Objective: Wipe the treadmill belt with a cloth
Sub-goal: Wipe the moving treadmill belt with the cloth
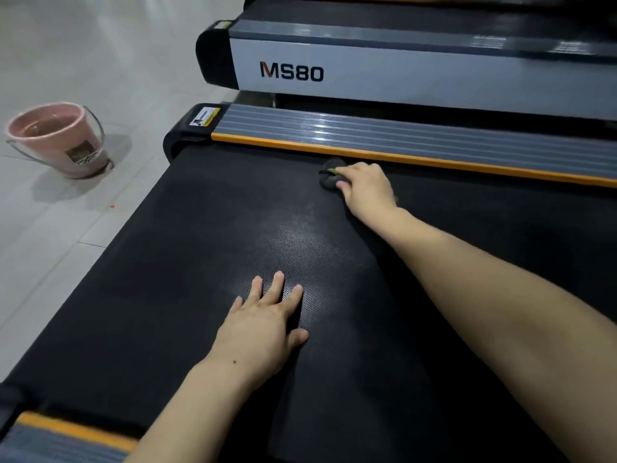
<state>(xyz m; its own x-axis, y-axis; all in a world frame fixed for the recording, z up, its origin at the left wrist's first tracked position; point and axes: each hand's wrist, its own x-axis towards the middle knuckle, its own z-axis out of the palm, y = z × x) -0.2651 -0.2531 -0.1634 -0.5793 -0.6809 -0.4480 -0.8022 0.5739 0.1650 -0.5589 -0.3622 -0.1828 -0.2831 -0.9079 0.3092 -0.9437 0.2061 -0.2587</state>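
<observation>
**A:** Status, nearest first?

**B:** Closest to me, bottom left corner: near side rail (50, 432) of the treadmill — orange strip along its inner edge, grey ribbed tread outside that. My left forearm crosses over it.

**A:** Left hand?

**B:** My left hand (263, 324) lies flat on the treadmill belt (160, 289), palm down, fingers straight and slightly spread, thumb out to the right. Holding nothing. It sits about mid-belt, on a patch where the light shows up the dotted texture.

**A:** Right hand and the cloth?

**B:** My right hand (365, 188) is stretched to the far side of the belt, arm running diagonally in from the lower right. Fingers are curled over the cloth (329, 177) and pressing it onto the belt. The cloth is dark grey, bunched up, with a small green bit showing at the fingertips. Most of it pokes out to the left of the hand. It sits just beside the far orange strip (417, 160); can't tell if it touches it.

**A:** Beyond that?

**B:** Far side rail (400, 135), grey ribbed, with a yellow warning label (204, 117) at its left end. Past it, a second treadmill (384, 73) marked "MS80" on its pale side panel.

**A:** Floor?

**B:** Pale tiled floor (100, 45) to the left. A pink bucket (56, 140) with a metal handle stands on it, well apart from the belt — water inside.
</observation>
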